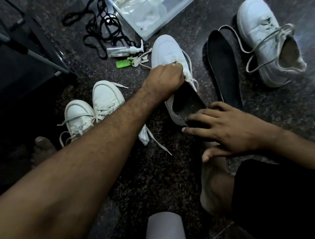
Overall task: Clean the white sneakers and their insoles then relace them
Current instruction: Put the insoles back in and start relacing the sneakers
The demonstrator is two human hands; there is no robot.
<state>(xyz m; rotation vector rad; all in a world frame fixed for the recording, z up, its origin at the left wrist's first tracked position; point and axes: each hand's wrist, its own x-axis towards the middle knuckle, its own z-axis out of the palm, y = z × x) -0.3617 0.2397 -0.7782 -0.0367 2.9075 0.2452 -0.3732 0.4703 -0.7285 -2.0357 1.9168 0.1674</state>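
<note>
A white sneaker [167,49] lies in the middle of the dark stone floor with its toe pointing away. My left hand [165,76] grips its tongue and pulls the opening wide. My right hand [226,130] rests at the heel, its fingers on the dark insole [187,104] that sticks out of the shoe. A second black insole [222,67] lies flat on the floor to the right. Beyond it sits another white sneaker [264,43] with loose laces. A laced pair of white sneakers [94,110] stands at the left.
A clear plastic tub [151,29] stands at the back. Black laces [98,28], a small spray bottle [124,50] and keys with a green tag [124,64] lie beside it. A white wipe [144,136] lies under my left arm. My bare foot [216,181] and a grey cylinder [165,234] are nearest.
</note>
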